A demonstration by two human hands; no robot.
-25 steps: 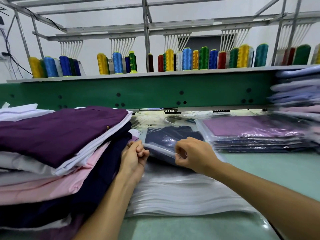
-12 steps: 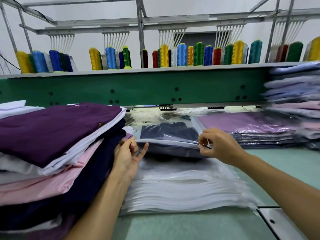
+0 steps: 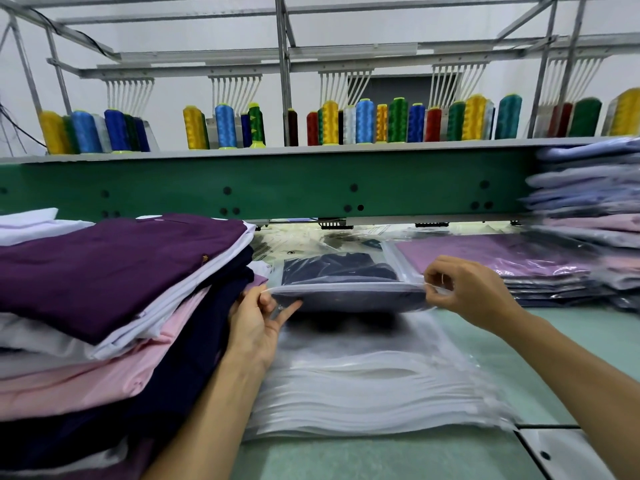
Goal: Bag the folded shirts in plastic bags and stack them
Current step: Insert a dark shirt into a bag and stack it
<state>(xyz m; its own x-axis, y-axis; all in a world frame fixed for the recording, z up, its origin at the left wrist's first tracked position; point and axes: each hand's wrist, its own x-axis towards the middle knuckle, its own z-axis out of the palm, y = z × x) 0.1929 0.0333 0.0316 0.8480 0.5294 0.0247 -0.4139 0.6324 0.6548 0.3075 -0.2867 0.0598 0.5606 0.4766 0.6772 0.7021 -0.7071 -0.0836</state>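
Note:
A folded navy shirt sits inside a clear plastic bag [image 3: 341, 271], held a little above the pile of empty plastic bags [image 3: 374, 386]. My left hand [image 3: 258, 320] pinches the left end of the bag's sealing strip. My right hand [image 3: 467, 289] pinches the right end of that strip. A tall stack of unbagged folded shirts [image 3: 114, 282], purple on top, stands on the left. A stack of bagged shirts [image 3: 491, 261], lilac on top, lies at the right behind my right hand.
A higher pile of bagged pale shirts [image 3: 588, 209] rises at the far right. A green machine beam [image 3: 277, 185] with several thread cones [image 3: 363, 121] runs across the back. The pale green table [image 3: 561, 341] shows at the right.
My right hand slid rightward along the bag's sealing strip, from near the left hand to the bag's right end. The left hand stayed at the left end.

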